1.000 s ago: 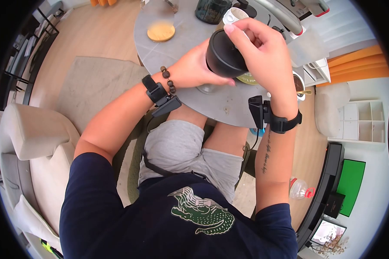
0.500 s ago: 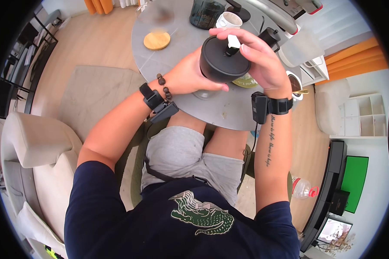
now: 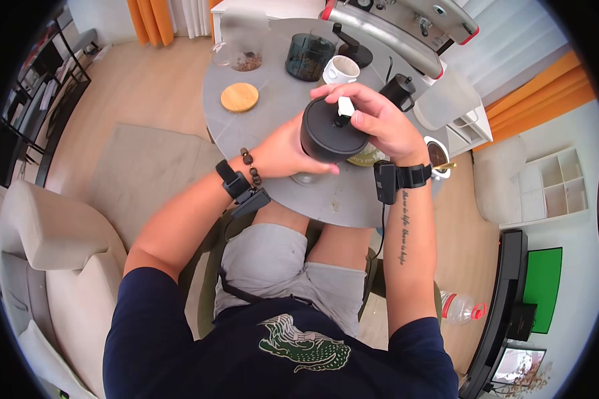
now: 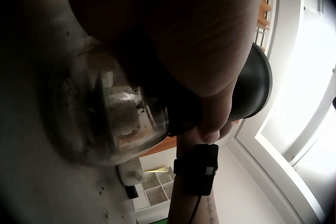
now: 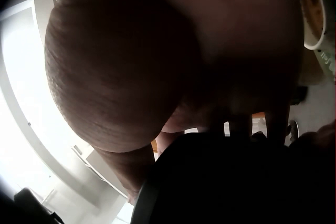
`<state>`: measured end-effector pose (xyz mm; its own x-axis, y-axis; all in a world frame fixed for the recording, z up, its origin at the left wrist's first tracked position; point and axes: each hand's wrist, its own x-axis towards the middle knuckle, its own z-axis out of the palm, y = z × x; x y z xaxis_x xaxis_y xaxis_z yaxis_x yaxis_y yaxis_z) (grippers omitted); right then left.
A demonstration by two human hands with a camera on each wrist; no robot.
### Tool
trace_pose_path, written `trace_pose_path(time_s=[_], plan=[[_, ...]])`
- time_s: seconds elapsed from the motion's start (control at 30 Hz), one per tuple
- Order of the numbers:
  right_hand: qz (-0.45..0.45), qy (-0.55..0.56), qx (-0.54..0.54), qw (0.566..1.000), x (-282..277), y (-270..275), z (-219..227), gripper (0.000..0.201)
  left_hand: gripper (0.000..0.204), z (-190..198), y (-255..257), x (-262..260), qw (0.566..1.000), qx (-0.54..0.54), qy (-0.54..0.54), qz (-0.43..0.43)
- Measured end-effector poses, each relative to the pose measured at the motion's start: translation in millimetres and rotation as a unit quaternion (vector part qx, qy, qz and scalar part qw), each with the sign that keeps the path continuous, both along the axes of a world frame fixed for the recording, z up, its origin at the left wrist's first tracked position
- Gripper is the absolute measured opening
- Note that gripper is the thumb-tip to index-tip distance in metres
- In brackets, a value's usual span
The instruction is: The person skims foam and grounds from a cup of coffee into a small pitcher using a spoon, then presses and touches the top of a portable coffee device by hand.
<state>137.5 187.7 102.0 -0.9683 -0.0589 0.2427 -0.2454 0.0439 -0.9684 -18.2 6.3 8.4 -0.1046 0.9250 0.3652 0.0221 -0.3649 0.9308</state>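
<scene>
A black hand coffee grinder point(image 3: 333, 143) with a round black top is at the middle of the head view, tilted toward me. From its top rises a short black stem with a white tip point(image 3: 345, 106). My left hand point(image 3: 283, 154) grips the grinder's side, thumb across the front. My right hand point(image 3: 389, 130) curls over the far edge of the top, with its thumb right beside the white tip. Under the left hand, a clear glass jar point(image 4: 110, 124) with dark specks inside shows in the left wrist view. The right wrist view is mostly palm and the black top.
A wooden lid point(image 3: 239, 97), a dark see-through container point(image 3: 310, 58), a white cup point(image 3: 341, 70) and a small black pot point(image 3: 399, 90) stand on the grey table point(image 3: 229, 136). At the right edge is a white cup point(image 3: 438, 154) with a gold spoon. An espresso machine point(image 3: 386, 40) stands behind.
The right hand has shifted from pinching above the top, covering it, to lying round its far side, revealing the white tip. The left hand keeps its grip. The head view has tilted up.
</scene>
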Motion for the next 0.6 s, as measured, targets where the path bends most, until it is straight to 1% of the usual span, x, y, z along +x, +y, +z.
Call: trace_pose_path(time_s=[0.07,0.1,0.13,0.2,0.23,0.27,0.3,0.33,0.37,0.4,0.43,0.47,0.5,0.57,0.6], plan=[[-0.004,-0.022,0.077,0.997,0.4,-1.5,16.2,0.053,0.093,-0.7,1.5,-2.3,1.000,-0.003,0.023,-0.005],[-0.003,-0.046,0.098,0.994,2.3,-1.2,26.6,0.055,0.096,-1.6,1.8,-3.8,0.999,-0.013,0.028,-0.013],[0.000,-0.044,0.101,0.994,3.9,-2.1,39.9,0.055,0.096,-1.5,2.0,-4.0,0.999,-0.010,0.029,-0.010],[0.003,-0.130,0.163,0.978,6.9,-4.3,64.1,0.056,0.098,-2.1,1.2,-3.6,1.000,-0.019,0.018,-0.009],[-0.002,-0.139,0.214,0.967,7.4,-5.3,75.0,0.051,0.098,0.0,0.2,-4.1,1.000,-0.016,0.018,-0.005],[0.001,-0.139,0.216,0.966,6.7,-10.1,86.5,0.051,0.107,2.1,-0.9,-4.0,1.000,-0.023,0.014,-0.016],[-0.007,-0.102,0.349,0.931,6.8,-16.1,98.2,0.051,0.116,3.1,-1.3,-3.9,0.999,-0.029,0.010,-0.029],[-0.014,-0.062,0.475,0.878,7.6,-21.6,107.6,0.052,0.116,3.6,-0.7,-4.1,0.999,-0.028,0.009,-0.026],[-0.033,-0.044,0.514,0.856,6.6,-30.0,111.5,0.054,0.115,3.7,-0.3,-4.0,0.999,-0.032,0.002,-0.037],[-0.031,-0.043,0.514,0.856,6.6,-38.6,114.6,0.054,0.115,3.8,-0.1,-4.2,0.998,-0.037,-0.004,-0.048],[-0.070,0.001,0.631,0.773,6.7,-46.4,117.1,0.048,0.115,3.8,0.2,-4.5,0.998,-0.036,-0.004,-0.047],[-0.108,0.045,0.732,0.671,5.8,-50.9,118.2,0.042,0.114,3.8,0.2,-4.1,0.998,-0.034,-0.003,-0.043],[-0.107,0.045,0.732,0.671,3.5,-51.9,118.1,0.042,0.114,3.5,0.0,-3.8,0.999,-0.032,-0.002,-0.040],[-0.094,0.138,0.782,0.601,-2.3,-52.1,118.7,0.027,0.114,3.6,-0.8,-4.3,0.999,-0.036,-0.002,-0.040],[-0.092,0.139,0.782,0.600,-4.0,-50.6,119.7,0.027,0.114,4.1,-1.0,-4.7,0.998,-0.039,-0.002,-0.041]])
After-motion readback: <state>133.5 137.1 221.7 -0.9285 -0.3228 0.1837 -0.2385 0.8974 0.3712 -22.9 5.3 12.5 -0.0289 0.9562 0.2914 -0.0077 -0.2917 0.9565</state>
